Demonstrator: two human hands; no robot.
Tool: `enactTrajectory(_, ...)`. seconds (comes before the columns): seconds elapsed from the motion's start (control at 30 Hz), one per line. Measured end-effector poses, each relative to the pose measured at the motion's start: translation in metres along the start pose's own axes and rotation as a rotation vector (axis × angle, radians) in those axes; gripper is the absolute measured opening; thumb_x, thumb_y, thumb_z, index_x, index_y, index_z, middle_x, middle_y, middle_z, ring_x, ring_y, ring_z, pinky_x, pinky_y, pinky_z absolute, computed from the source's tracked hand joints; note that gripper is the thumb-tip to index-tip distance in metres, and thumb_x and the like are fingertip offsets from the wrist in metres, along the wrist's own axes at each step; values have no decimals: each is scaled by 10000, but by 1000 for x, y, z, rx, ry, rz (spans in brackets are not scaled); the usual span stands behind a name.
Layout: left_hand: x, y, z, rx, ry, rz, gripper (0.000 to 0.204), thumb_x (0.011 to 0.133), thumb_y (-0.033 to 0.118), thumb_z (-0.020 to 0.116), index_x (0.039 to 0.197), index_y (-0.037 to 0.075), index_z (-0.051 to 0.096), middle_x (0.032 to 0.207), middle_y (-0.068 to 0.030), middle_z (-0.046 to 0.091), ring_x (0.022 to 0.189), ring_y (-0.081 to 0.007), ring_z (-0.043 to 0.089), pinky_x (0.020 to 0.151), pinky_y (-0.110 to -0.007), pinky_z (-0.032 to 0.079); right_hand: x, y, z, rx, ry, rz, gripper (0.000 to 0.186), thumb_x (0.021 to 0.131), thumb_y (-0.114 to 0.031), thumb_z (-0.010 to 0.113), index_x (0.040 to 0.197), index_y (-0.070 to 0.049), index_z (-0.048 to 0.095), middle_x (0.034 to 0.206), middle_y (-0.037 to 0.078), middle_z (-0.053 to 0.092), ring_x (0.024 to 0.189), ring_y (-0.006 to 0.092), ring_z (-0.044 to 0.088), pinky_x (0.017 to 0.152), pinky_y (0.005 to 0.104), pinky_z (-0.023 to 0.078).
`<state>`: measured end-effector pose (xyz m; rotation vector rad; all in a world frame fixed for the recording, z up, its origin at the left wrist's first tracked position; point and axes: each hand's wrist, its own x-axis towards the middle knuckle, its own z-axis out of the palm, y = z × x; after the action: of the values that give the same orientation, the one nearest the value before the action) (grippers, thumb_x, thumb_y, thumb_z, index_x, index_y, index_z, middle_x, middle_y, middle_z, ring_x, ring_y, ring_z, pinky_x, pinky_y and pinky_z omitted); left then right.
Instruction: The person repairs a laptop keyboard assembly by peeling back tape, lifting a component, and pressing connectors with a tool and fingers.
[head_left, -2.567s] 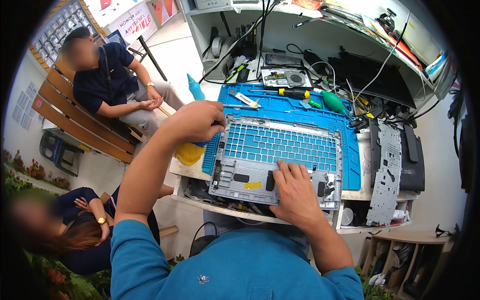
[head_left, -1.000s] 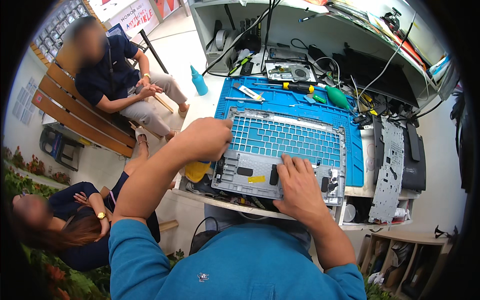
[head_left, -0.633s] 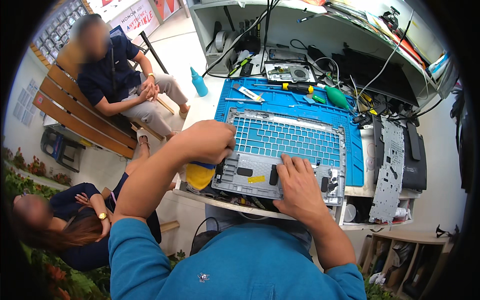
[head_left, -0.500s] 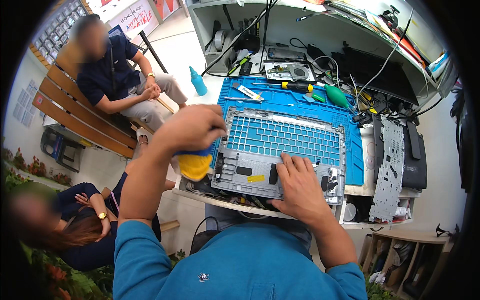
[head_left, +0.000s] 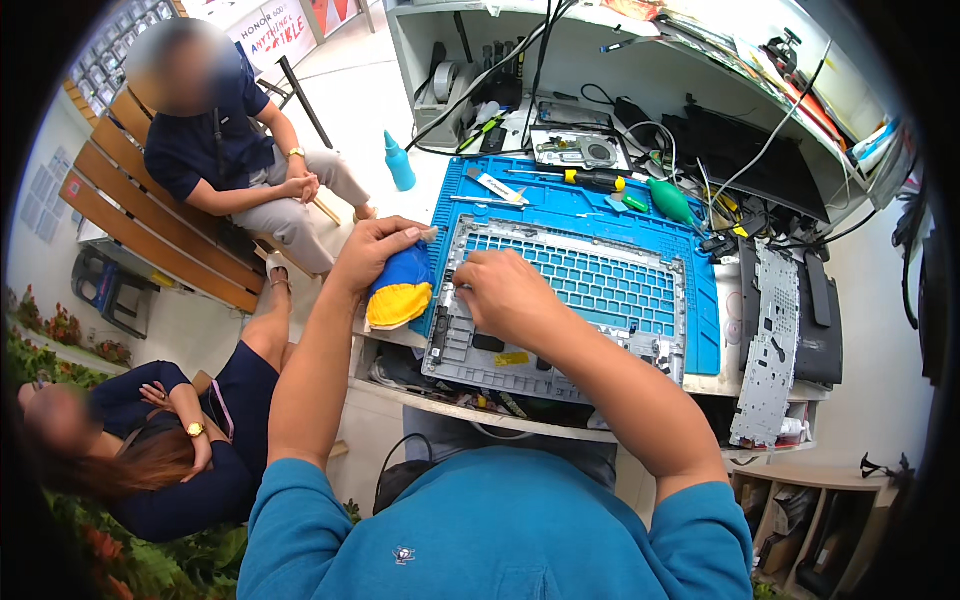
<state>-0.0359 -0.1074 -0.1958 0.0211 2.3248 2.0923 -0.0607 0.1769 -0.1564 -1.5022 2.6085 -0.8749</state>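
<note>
A silver-grey laptop top case (head_left: pixel 600 355) with open keyboard cutouts lies on a blue work mat (head_left: pixel 708 340). Left of it, my left hand (head_left: pixel 375 255) grips the top of a blue-and-yellow cloth bundle (head_left: pixel 402 290), which bulges below the fingers. A small pale bit shows at those fingertips. My right hand (head_left: pixel 505 290) is over the case's left side, its fingers pinched together by the left edge of the keyboard area. Whatever lies between them is hidden. A yellow sticker (head_left: pixel 512 359) shows on the palm rest below that hand.
On the mat's far side lie a yellow-black screwdriver (head_left: pixel 595 180) and a green air blower (head_left: pixel 670 201). A blue bottle (head_left: pixel 398 165) stands at the far left. Stacked metal panels (head_left: pixel 770 350) lean at the right edge. Two people sit to the left.
My right hand has left the lower palm rest and moved up and left to the case's left side. My left hand has turned and shifted left; the cloth bundle sits higher.
</note>
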Motion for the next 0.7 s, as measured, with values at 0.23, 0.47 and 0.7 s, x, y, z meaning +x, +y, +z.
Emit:
enactTrajectory(0.23, 2, -10, -6, -125, 41, 25, 305, 1097, 209, 755, 1282, -24, 827, 1091, -79, 821, 956, -131, 746, 890, -275, 605, 15, 10, 12, -74, -97, -18, 126, 879, -16, 723, 972, -6, 809, 1040, 182, 781, 1048, 403, 759, 966, 508, 599)
enactTrajectory(0.47, 0, -12, -4, -114, 54, 50, 288, 1114, 195, 740, 1279, -24, 828, 1095, -70, 821, 971, -114, 730, 901, -268, 593, 15, 11, 13, -208, -85, -192, 116, 868, 3, 717, 949, 4, 800, 1050, 160, 766, 1065, 361, 745, 972, 480, 584)
enactTrajectory(0.7, -3, -12, -1, -109, 88, 58, 288, 1114, 192, 743, 1277, -28, 828, 1089, -70, 818, 962, -114, 729, 882, -264, 595, 23, 8, 13, -265, -132, -223, 93, 877, -42, 733, 927, 0, 799, 1016, 166, 759, 1031, 368, 748, 938, 476, 587)
